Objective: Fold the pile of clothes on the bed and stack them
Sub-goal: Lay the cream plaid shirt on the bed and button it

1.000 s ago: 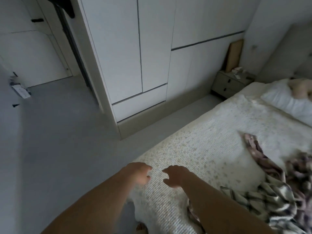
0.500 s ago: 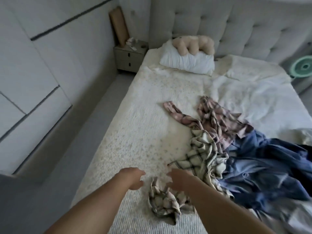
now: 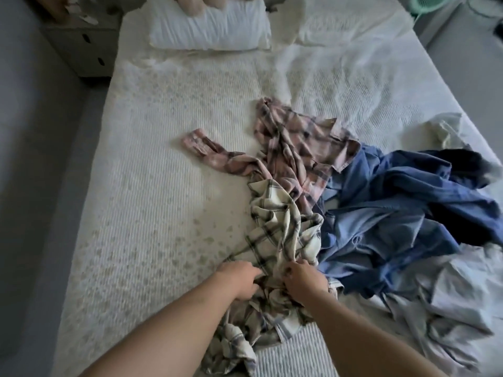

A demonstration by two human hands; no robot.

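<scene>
Hands together now: our left hand [image 3: 241, 278] and right hand [image 3: 304, 280] each clutch the cream plaid shirt [image 3: 280, 235], bunched on the bed [image 3: 152, 186].

White pillow [image 3: 209, 31] at bed head, nightstand [image 3: 81, 50] beside, fan [image 3: 432, 6] far rt.

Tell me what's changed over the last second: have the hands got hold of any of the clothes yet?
Yes. Both hands moved forward from above bare bedspread onto the cream plaid shirt: the left hand and right hand now have their fingers curled into its bunched cloth. The view also swung from the wardrobe to the bed. The pink plaid shirt and blue garments lie as they did half a second ago.
</scene>
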